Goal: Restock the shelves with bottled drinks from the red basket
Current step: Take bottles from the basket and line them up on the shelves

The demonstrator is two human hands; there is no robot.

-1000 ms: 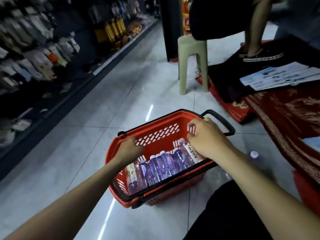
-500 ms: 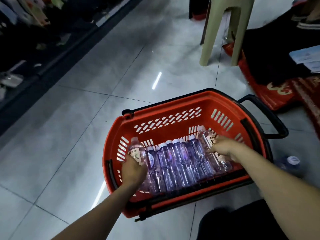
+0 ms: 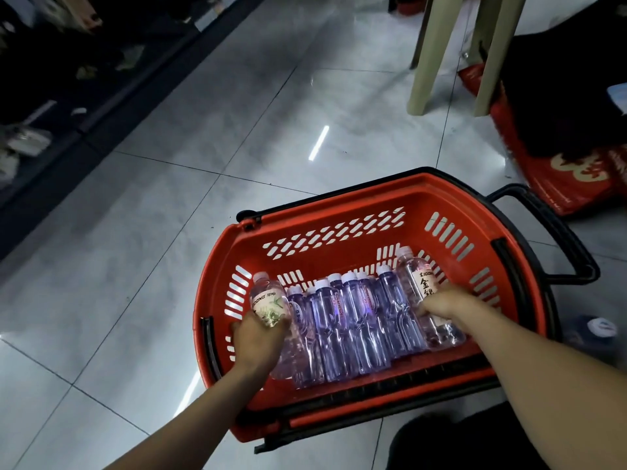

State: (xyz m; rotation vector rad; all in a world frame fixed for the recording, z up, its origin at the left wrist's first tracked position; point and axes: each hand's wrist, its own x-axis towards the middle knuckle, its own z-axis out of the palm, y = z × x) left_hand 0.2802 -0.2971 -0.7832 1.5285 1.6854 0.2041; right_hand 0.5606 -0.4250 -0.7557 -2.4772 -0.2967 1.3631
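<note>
A red basket (image 3: 339,212) with black handles stands on the tiled floor in front of me. Several clear bottled drinks (image 3: 353,320) with white caps lie side by side in it. My left hand (image 3: 258,340) grips the leftmost bottle (image 3: 269,300), which has a pale label. My right hand (image 3: 448,305) grips the rightmost bottle (image 3: 419,283), which has a white label with dark characters. Both bottles still lie in the basket.
Dark store shelves (image 3: 51,96) run along the left. A beige plastic stool (image 3: 451,52) stands at the top right beside red bags (image 3: 576,171) and dark cloth. One loose bottle (image 3: 600,329) lies on the floor right of the basket.
My view has tipped down onto the basket. Both hands went from the basket's rim down inside and took hold of the outermost bottles.
</note>
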